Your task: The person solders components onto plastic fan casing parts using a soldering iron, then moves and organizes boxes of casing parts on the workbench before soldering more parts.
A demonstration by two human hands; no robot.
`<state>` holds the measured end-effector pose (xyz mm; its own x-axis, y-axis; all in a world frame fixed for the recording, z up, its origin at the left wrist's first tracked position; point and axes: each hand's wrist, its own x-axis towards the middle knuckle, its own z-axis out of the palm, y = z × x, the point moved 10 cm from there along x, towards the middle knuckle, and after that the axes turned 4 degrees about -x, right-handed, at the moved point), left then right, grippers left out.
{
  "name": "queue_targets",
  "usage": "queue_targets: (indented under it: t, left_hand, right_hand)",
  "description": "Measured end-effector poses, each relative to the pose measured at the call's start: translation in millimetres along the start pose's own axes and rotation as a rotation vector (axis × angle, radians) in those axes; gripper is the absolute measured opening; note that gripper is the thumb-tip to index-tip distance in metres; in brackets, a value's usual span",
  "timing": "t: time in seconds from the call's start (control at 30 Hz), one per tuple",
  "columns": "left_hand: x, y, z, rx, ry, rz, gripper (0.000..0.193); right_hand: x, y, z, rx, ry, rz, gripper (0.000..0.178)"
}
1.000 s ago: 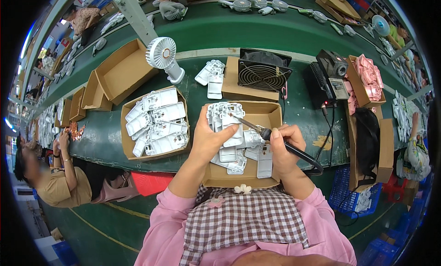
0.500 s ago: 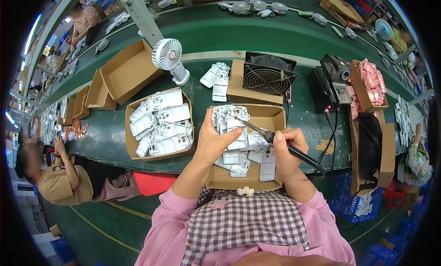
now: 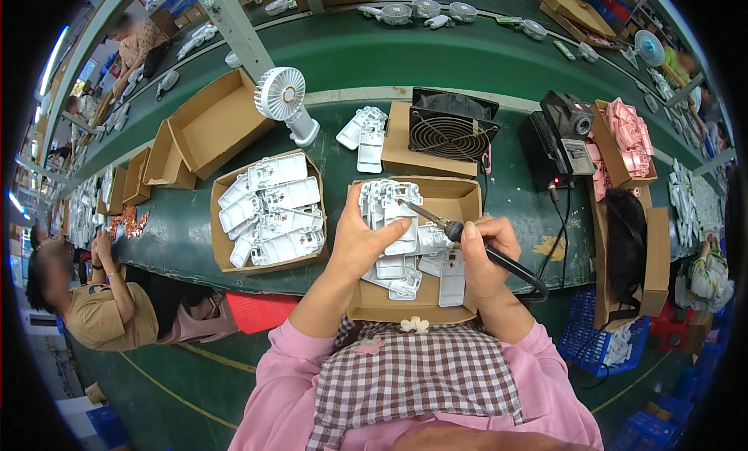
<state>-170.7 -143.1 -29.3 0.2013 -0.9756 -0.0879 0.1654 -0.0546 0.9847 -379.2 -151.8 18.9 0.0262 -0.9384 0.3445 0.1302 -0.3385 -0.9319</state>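
Note:
My left hand [image 3: 362, 236] grips white plastic housing parts [image 3: 382, 199] over an open cardboard box [image 3: 362, 304], its thumb across their front. In my right hand [image 3: 487, 256] is a soldering iron [image 3: 453, 229], held like a pen. The iron's tip reaches the upper part of the held housing; whether it touches cannot be made out. More white housings [image 3: 452, 279] lie in the box below. To the left, a second cardboard box [image 3: 220, 240] is filled with similar housings [image 3: 292, 194].
A white handheld fan [image 3: 281, 94] stands behind the left box. Beyond my box sit loose housings [image 3: 370, 135] and a black cooling fan [image 3: 453, 127]. At right are the soldering station [image 3: 545, 147], its cable, and a box of pink parts [image 3: 628, 139]. A co-worker [image 3: 109, 307] sits at left.
Both hands keep nearly the same pose, with the iron's tip still at the held housing. On the far green belt, the small fans have shifted slightly left.

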Motion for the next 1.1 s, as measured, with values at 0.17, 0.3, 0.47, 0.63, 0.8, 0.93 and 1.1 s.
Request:
queue_targets:
  t: [0.17,0.3,0.47,0.63,0.8,0.93,1.1]
  left_hand:
    - [0.1,-0.6,0.4,-0.006,-0.009,0.002,0.054]
    - [-1.1,2.4,2.0,0.023,-0.011,-0.007,0.054]
    - [-1.7,2.6,3.9,-0.008,-0.022,-0.014,0.055]
    - [-2.6,1.9,2.5,-0.016,-0.022,-0.037,0.055]
    - [-1.3,3.2,4.6,-0.035,-0.023,-0.015,0.049]
    - [-2.2,-1.9,8.6,-0.268,-0.092,-0.111,0.058]
    - [-7.9,-13.8,20.4,-0.698,-0.185,-0.353,0.057]
  right_hand:
    - [0.4,-0.8,2.2,-0.036,-0.021,-0.030,0.014]
    - [-0.2,-1.0,2.9,-0.019,-0.020,-0.018,0.014]
    - [0.4,-2.8,4.2,-0.032,-0.024,-0.019,0.014]
    - [1.8,-3.5,6.0,-0.035,-0.033,-0.013,0.015]
    - [-2.6,-1.8,-5.6,0.043,0.029,-0.052,0.014]
    - [-3.6,-3.6,-10.8,0.162,0.069,-0.055,0.012]
    - [-4.1,-9.7,-12.0,0.248,0.069,-0.135,0.013]
